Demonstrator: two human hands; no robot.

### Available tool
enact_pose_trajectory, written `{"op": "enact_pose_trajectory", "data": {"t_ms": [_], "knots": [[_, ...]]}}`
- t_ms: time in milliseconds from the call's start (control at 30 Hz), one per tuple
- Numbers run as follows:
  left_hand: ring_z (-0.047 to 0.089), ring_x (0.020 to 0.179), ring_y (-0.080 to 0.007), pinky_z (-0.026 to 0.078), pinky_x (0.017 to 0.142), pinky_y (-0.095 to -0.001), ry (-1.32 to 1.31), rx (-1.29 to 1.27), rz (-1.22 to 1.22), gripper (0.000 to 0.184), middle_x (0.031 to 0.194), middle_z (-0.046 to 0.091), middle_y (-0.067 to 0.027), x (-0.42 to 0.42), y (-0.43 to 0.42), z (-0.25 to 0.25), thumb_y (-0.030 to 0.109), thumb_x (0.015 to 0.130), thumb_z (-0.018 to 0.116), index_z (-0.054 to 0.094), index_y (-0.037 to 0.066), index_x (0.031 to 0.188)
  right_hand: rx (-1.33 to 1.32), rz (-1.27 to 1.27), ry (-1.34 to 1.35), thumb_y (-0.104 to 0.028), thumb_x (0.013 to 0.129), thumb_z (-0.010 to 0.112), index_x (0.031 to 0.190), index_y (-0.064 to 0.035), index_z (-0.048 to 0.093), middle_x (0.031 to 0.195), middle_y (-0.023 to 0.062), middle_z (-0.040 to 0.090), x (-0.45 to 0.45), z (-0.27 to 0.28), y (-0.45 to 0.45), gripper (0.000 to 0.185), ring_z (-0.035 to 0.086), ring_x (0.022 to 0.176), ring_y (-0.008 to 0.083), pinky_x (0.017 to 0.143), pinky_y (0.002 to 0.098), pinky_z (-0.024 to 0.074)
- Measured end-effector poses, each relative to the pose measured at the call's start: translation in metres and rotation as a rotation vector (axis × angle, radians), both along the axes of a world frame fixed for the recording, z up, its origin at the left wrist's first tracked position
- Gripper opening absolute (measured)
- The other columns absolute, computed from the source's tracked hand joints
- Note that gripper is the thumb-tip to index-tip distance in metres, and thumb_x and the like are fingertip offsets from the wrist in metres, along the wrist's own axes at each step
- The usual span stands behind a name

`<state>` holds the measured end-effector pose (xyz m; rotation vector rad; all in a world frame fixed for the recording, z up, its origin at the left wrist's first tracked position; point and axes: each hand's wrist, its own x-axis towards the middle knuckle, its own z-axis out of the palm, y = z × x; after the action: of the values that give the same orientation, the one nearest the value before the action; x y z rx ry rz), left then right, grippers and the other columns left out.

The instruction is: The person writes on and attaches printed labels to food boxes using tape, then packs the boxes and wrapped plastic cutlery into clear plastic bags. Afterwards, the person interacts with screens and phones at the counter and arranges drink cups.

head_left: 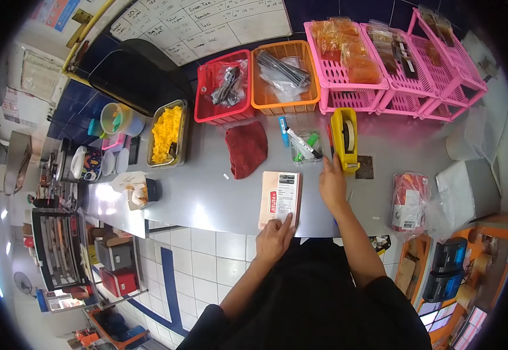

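Note:
A flat stack of pale paper bags [270, 201] with a red printed logo lies near the counter's front edge. A white printed label [287, 195] sits on the top bag. My left hand [274, 240] rests at the near edge, index finger stretched onto the label and the other fingers loosely bent, holding nothing. Farther right, my right hand [331, 175] reaches beside the yellow tape dispenser [343, 131], fingertips apart near the lower end of a slim red object [329, 139]. Whether they touch it is unclear. Left of that hand stands a clear holder [306, 156] with markers.
A red cloth [247, 149] lies behind the bags. Along the back are a red basket [223, 114], an orange basket [286, 108] and pink racks [353, 87] of sachets. A yellow-food container [167, 134] stands left; a wrapped red pack [410, 201] lies right.

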<state>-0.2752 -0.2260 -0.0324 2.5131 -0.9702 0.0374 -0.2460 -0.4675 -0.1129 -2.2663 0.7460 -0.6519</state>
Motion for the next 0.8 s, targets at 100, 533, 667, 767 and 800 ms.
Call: {"op": "enact_pose_trajectory", "data": {"t_ms": [100, 533, 667, 767, 800], "knots": [[0.058, 0.07, -0.0204, 0.05, 0.058, -0.0341, -0.083, -0.035, -0.08, 0.043, 0.086, 0.054, -0.0045, 0.01, 0.011, -0.003, 0.027, 0.084, 0.075, 0.067, 0.019, 0.125, -0.36, 0.037, 0.298, -0.006, 0.09, 0.055, 0.132, 0.001, 0.056, 0.145, 0.0238, 0.046, 0.014, -0.005, 0.004, 0.043, 0.052, 0.123, 0.0392, 0.106, 0.0418, 0.0425], [0.056, 0.059, -0.0216, 0.046, 0.054, -0.0341, 0.267, -0.508, 0.097, 0.029, 0.071, 0.058, -0.0091, 0.024, 0.027, 0.001, 0.025, 0.09, 0.073, 0.067, 0.003, 0.072, -0.181, 0.046, 0.41, -0.007, 0.083, 0.063, 0.099, -0.0006, 0.059, 0.084, 0.0152, 0.064, -0.02, 0.027, 0.004, 0.018, 0.067, 0.079, 0.0351, 0.067, 0.0453, 0.0538], [0.052, 0.06, -0.0125, 0.042, 0.054, -0.0296, 0.815, -0.51, 0.282, 0.03, 0.066, 0.057, -0.0055, 0.021, 0.013, 0.026, 0.029, 0.094, 0.068, 0.069, 0.0, 0.089, 0.355, 0.04, 0.139, -0.009, 0.078, 0.072, 0.09, -0.0029, 0.054, 0.074, 0.014, 0.063, -0.075, 0.05, 0.042, 0.022, 0.066, 0.071, 0.0299, 0.065, 0.0375, 0.0522], [0.052, 0.062, -0.0091, 0.043, 0.056, -0.0284, 1.047, -0.53, 0.187, 0.034, 0.069, 0.058, -0.0006, 0.018, 0.007, 0.017, 0.03, 0.098, 0.063, 0.068, -0.001, 0.109, 0.394, 0.345, -0.046, -0.01, 0.081, 0.074, 0.089, -0.0049, 0.054, 0.083, 0.0097, 0.068, -0.097, 0.078, 0.093, 0.022, 0.069, 0.072, 0.0239, 0.07, 0.0313, 0.0544], [0.053, 0.064, -0.0085, 0.043, 0.058, -0.0272, 1.089, -0.655, 0.186, 0.033, 0.071, 0.06, -0.0008, 0.019, 0.005, 0.012, 0.029, 0.099, 0.062, 0.067, -0.002, 0.11, 0.395, 0.334, -0.049, -0.01, 0.081, 0.074, 0.089, -0.0049, 0.054, 0.083, 0.0097, 0.068, -0.095, 0.083, 0.102, 0.022, 0.069, 0.072, 0.0239, 0.07, 0.0313, 0.0544]]}}
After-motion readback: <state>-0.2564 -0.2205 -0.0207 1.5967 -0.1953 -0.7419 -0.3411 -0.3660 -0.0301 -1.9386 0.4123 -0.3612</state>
